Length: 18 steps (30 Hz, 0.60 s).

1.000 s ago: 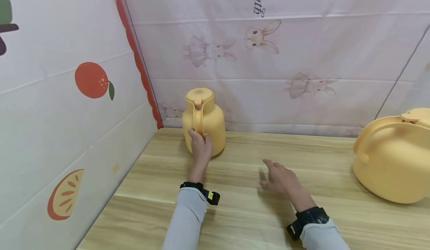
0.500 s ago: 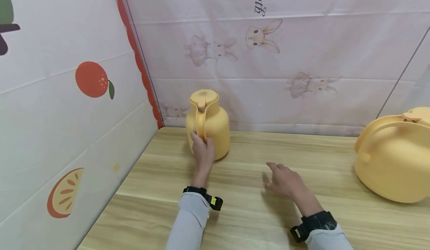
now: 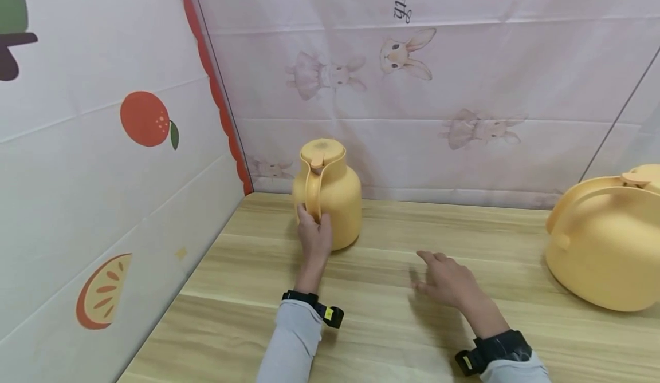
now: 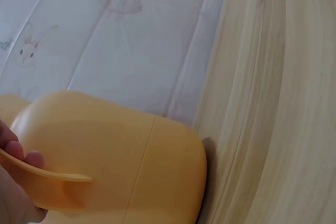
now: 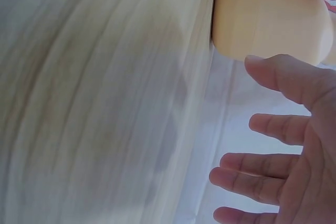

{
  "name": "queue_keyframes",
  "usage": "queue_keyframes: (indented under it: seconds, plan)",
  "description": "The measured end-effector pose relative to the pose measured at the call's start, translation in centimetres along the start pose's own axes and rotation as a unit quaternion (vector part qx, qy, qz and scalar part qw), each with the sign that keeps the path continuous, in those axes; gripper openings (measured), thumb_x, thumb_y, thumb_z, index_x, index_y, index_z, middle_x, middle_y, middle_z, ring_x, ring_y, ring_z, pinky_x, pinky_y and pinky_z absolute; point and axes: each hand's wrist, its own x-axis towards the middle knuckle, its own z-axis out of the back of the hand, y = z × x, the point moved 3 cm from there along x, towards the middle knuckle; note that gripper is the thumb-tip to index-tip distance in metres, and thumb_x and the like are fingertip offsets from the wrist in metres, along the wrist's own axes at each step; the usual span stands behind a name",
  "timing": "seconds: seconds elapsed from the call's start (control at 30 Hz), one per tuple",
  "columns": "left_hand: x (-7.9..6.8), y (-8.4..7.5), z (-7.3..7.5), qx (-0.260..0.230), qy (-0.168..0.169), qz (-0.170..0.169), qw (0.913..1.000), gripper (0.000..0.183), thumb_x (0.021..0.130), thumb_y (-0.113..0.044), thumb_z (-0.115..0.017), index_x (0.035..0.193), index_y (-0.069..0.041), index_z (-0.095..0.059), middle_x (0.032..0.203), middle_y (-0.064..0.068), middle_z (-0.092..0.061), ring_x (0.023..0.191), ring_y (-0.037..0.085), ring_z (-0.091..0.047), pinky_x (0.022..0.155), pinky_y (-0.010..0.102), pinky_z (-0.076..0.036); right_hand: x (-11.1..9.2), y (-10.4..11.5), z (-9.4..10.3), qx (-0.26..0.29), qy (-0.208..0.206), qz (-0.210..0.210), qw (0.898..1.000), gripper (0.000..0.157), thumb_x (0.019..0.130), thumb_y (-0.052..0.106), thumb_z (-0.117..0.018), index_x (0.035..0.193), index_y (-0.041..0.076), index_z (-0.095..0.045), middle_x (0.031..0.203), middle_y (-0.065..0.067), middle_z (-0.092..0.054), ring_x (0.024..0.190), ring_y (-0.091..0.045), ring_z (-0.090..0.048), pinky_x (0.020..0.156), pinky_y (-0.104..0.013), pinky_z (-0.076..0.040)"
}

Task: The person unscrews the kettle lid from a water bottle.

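Observation:
A yellow thermos jug with a round lid stands upright at the back left of the wooden table. My left hand grips its handle from the front; the left wrist view shows the fingers curled round the handle, with the jug's body beside them. To the right of the jug, my right hand hovers over the table, holding nothing. In the right wrist view its fingers are spread and relaxed, apart from one another, and the thumb overlaps the jug's edge.
A large yellow kettle-shaped vessel with an arched handle stands at the right. Behind the wooden table hangs a pale sheet printed with rabbits. A white wall covering with fruit prints borders the left side.
The left hand has moved the jug a little to the right and toward me. The right hand has shifted slightly right. The kettle-shaped vessel stays where it was.

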Motion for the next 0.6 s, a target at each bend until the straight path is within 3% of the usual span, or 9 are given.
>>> queue_keyframes:
  seconds: [0.4, 0.6]
  plan:
    - [-0.8, -0.6, 0.3, -0.024, 0.005, 0.011, 0.9997, 0.030, 0.071, -0.002, -0.051, 0.101, -0.001, -0.052, 0.081, 0.013, -0.057, 0.072, 0.021, -0.052, 0.062, 0.039, -0.045, -1.1, -0.5, 0.5, 0.003, 0.004, -0.002, 1.000, 0.068, 0.076, 0.033, -0.070, 0.130, 0.001, -0.043, 0.117, -0.032, -0.050, 0.097, -0.044, -0.051, 0.068, -0.056, -0.049]
    - [-1.6, -0.8, 0.0, -0.028, 0.012, 0.017, 0.9994, 0.024, 0.070, -0.001, -0.052, 0.094, -0.002, -0.053, 0.076, 0.011, -0.058, 0.068, 0.019, -0.053, 0.057, 0.037, -0.045, -1.8, -0.9, 0.9, -0.005, -0.001, 0.000, 1.000, 0.069, 0.075, 0.033, -0.070, 0.130, 0.001, -0.043, 0.116, -0.032, -0.051, 0.097, -0.044, -0.051, 0.068, -0.057, -0.049]
